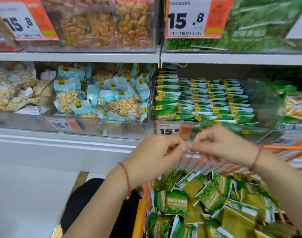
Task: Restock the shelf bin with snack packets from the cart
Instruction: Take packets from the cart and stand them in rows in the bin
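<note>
- Currently, the left hand (153, 157) and the right hand (222, 143) are meeting fingertip to fingertip above the cart (284, 149), in front of the shelf bin (206, 133).
- Left hand: the fingers are curling inward toward the thumb. Whether they are pinching anything cannot be told, because the contact area is blurred.
- Right hand: the fingers are curling likewise, with the tips touching those of the left hand. Any held item cannot be made out.
- Both wrists are wearing a thin red cord.
- Snack packets (213, 201), green and loosely heaped, are lying in the orange wire cart directly below the hands.
- More green packets (205, 98) are standing in neat rows inside the clear shelf bin on the middle shelf, behind a price tag (169, 130) reading 15.8.
- Just left of that bin, a second clear bin is holding light-blue nut packs (95, 98).
- On the upper shelf, another price tag (186, 18) is showing 15.8.
</note>
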### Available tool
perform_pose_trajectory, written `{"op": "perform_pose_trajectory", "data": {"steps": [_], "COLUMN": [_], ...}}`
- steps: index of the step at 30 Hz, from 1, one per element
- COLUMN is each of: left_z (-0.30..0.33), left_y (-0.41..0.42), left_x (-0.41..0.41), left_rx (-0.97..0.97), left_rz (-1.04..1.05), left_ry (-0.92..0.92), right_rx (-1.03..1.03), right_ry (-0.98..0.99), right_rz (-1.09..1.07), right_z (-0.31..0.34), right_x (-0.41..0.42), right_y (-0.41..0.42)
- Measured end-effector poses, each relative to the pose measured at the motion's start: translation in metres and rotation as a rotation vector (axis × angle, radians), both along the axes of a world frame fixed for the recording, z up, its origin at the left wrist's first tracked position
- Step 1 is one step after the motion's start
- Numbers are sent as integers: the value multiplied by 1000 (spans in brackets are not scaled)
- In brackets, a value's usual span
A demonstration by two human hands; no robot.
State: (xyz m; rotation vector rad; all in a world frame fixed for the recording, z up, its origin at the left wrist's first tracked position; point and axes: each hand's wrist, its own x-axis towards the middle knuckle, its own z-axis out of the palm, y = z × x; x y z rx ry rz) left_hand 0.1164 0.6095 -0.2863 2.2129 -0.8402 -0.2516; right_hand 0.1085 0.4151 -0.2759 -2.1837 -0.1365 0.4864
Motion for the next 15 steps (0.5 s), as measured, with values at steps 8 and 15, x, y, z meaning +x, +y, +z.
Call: {"op": "perform_pose_trajectory", "data": {"steps": [8,15], "left_z": [-72,-101], "left_y": [-53,-77], "left_x": [-19,-12], "left_rx": [1218,1424], "left_rz": [-242,-179], "left_ry": [-137,-156], "right_rx": [-861,-765], "right_ry": [85,-1], "right_rz": [199,-29], "right_z": [-104,-116], "right_x": [-39,-49], "right_y": [1,-21]}}
